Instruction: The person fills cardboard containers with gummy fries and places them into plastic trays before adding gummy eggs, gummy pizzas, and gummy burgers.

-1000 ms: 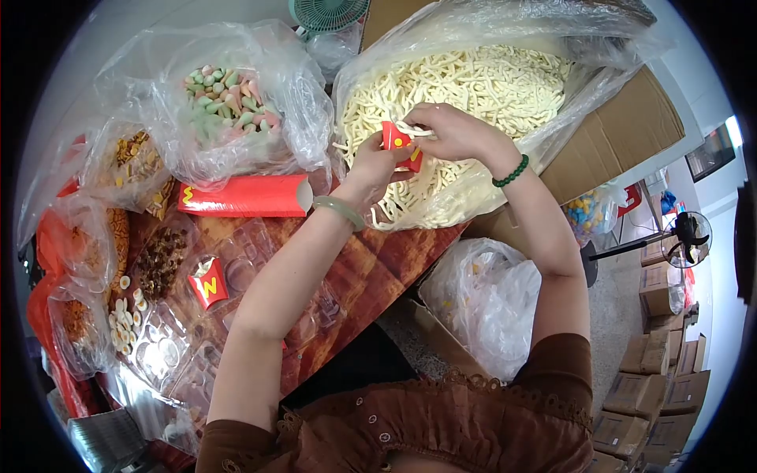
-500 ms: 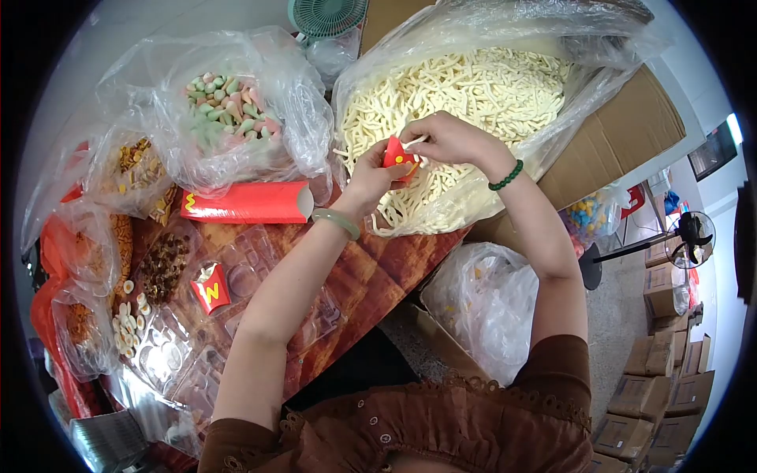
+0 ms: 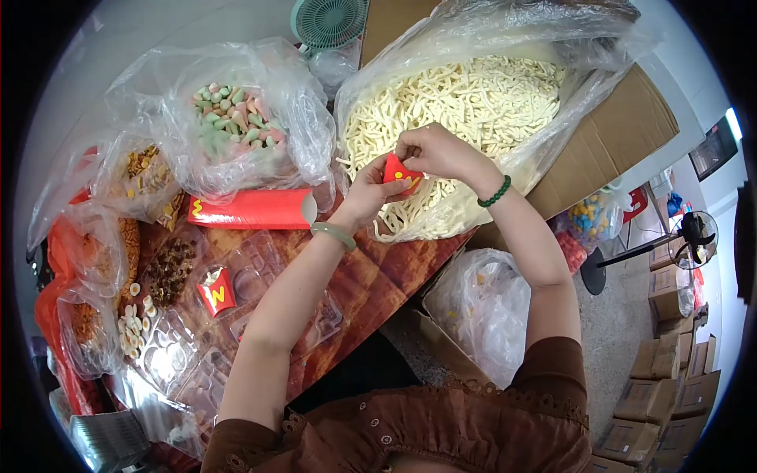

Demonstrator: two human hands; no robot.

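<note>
My left hand (image 3: 368, 191) is closed around a small red fries carton (image 3: 400, 175) with a yellow mark, tilted above the near edge of a big plastic bag of pale, stick-shaped candy (image 3: 473, 102). Close against the carton's top is my right hand (image 3: 445, 154), its fingertips pinched together; whatever lies between them is hidden. Left of my forearm, a second small red carton (image 3: 215, 292), filled with pale pieces, rests on clear plastic trays (image 3: 244, 264). A larger red carton (image 3: 256, 209) lies on its side behind them.
Bags of pink-and-green gummies (image 3: 236, 118) and orange snacks (image 3: 150, 177) line the table's back and left. Brown candies (image 3: 172, 268) and white-and-brown round candies (image 3: 132, 331) lie near the trays. Below right stands a plastic-lined box (image 3: 481, 307); a black fan (image 3: 694, 236) is farther right.
A pale stick seen between my right fingers is no longer visible. That hand has come in against the carton's top. The whole view has shifted slightly.
</note>
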